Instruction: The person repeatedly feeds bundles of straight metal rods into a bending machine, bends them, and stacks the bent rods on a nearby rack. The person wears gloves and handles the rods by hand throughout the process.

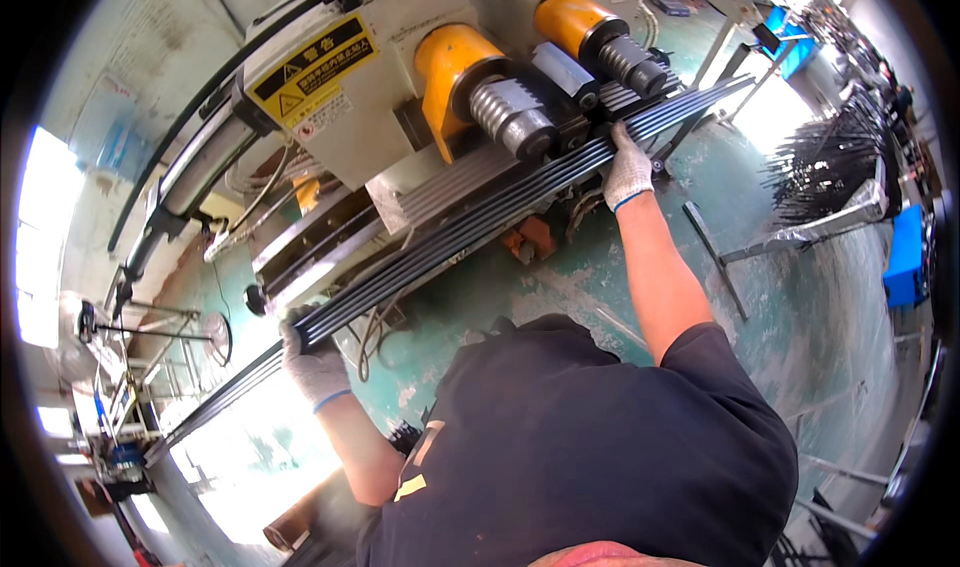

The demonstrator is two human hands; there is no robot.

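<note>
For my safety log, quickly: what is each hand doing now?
Left hand: closed on the bundle of dark rods.
Right hand: closed on the same bundle.

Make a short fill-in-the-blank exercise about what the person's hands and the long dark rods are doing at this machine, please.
1. Both hands, the left hand and the right hand, wear ____ work gloves.
2. Together they grip a bundle of long dark rods lying across the ____ in front of the person.
3. The two cylinder housings above the rods are ____ in colour.

Missing words: white; machine; yellow
</note>
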